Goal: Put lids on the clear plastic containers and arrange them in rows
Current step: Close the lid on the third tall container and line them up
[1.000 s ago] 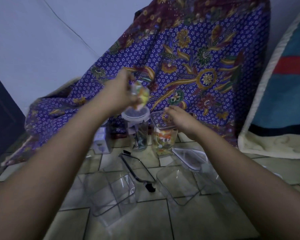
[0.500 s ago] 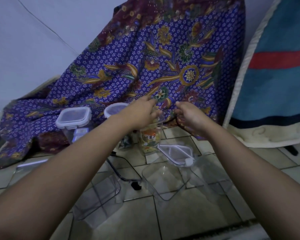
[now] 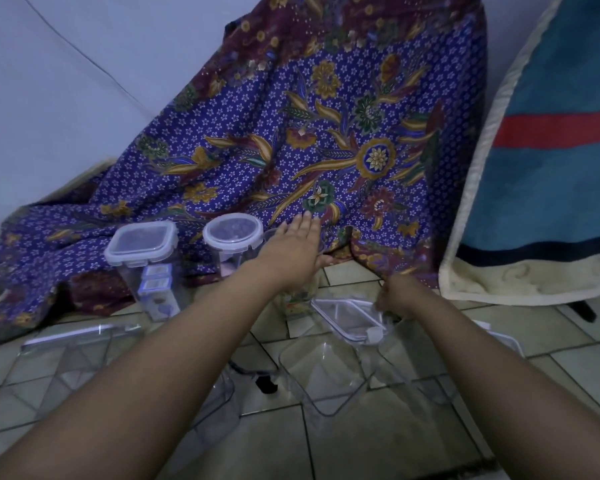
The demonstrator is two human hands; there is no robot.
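Setting: a tiled floor (image 3: pixel 343 445), dimly lit, seen from above along two bare forearms.
Left hand (image 3: pixel 291 251): flat, fingers spread, palm down on top of a tall clear container (image 3: pixel 297 299) with a printed picture on its side; the hand hides the container's top, so whether a lid is on cannot be told.
Right hand (image 3: pixel 395 294): fingers curled onto the far edge of a clear rectangular lid (image 3: pixel 347 315), which lies tilted just beside the tall container.
Lidded containers: a square clear box (image 3: pixel 142 251) with a snap-on lid and small clips, and a round clear jar (image 3: pixel 232 237) with a pale-rimmed lid, side by side to the left of the left hand.
Open containers: several empty, smooth clear tubs on the tiles nearer the camera, one rounded-corner tub (image 3: pixel 323 375) below the lid, another (image 3: pixel 70 368) far left, partly hidden by the left forearm.
Backdrop: a purple batik cloth (image 3: pixel 326 133) with gold flowers and leaves, draped down to the floor behind the containers.
Right edge: a fuzzy blue blanket (image 3: pixel 551 168) with a red stripe and cream border.
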